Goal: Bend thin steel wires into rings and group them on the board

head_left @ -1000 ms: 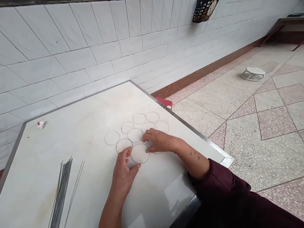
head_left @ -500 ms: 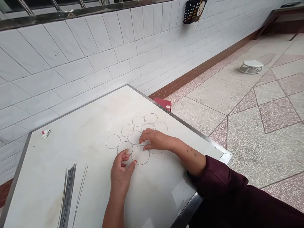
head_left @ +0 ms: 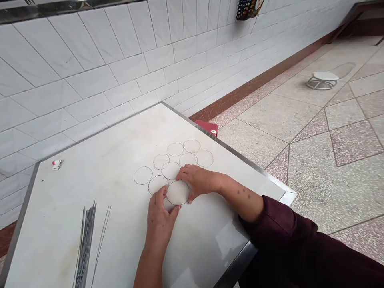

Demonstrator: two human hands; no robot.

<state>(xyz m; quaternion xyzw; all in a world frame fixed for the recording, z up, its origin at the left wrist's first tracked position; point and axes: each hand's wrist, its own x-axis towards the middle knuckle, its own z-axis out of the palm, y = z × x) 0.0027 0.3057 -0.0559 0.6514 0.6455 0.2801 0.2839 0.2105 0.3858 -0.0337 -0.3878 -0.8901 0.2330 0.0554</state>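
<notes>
Several thin dark circles, which look like wire rings, lie flat on the white tabletop [head_left: 120,148], some overlapping. My left hand [head_left: 161,212] is at the lower left of the nearest ring [head_left: 173,204], its thumb and fingers apart at the ring's edge. On the opposite side, my right hand [head_left: 199,181] has its fingers over the ring's upper right and its thumb down by the lower right. Both hands have curved fingers, and neither is closed around anything. A bundle of straight grey wires [head_left: 86,244] lies to the left, with a few loose wires [head_left: 101,244] beside it.
Small white and red items [head_left: 57,164] sit at the table's left corner. A white tiled wall [head_left: 99,84] runs along the back edge. Beyond the right edge are a red stool [head_left: 207,126] and a white round stool [head_left: 324,78] on the floor. A patterned pouch [head_left: 247,10] hangs on the wall.
My right thumb has swung down and outward to the nearest ring's lower right, widening that hand. My left hand has shifted slightly right along the ring. The view has tilted slightly.
</notes>
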